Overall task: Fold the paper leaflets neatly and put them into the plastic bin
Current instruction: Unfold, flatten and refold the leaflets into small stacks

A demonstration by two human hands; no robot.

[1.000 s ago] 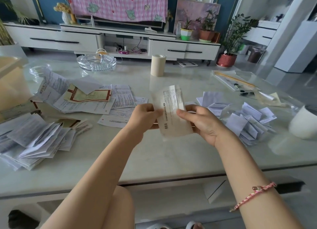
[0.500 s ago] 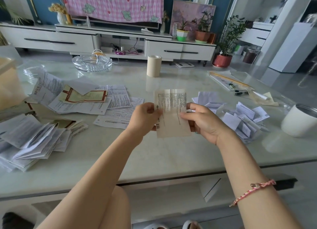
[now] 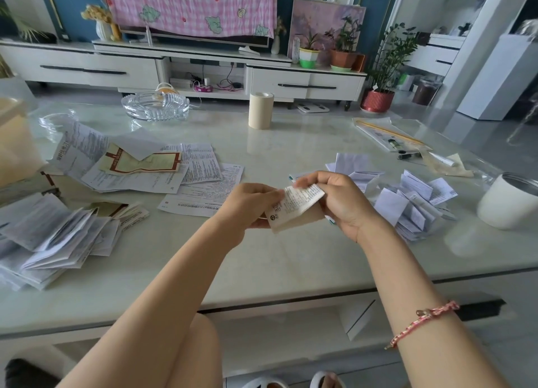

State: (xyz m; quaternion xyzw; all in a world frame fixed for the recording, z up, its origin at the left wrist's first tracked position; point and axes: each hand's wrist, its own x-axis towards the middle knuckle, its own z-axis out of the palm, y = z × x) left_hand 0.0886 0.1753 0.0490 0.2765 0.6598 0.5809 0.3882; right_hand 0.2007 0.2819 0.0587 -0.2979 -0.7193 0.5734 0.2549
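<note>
Both hands hold one small printed leaflet above the middle of the table. My left hand pinches its left side. My right hand grips its right side, with the top half bent down over the lower half. Unfolded leaflets lie spread at the left. A heap of folded leaflets sits at the near left. More folded leaflets fill a clear plastic bin at the right, whose walls are hard to make out.
On the pale marble table stand a glass ashtray, a beige tape roll, a white cup and a clear bag with pens. A yellowish box is at the far left.
The leaflet was held upright and flat; its top half has now come down toward me into a fold. Both hands stayed in about the same place.
</note>
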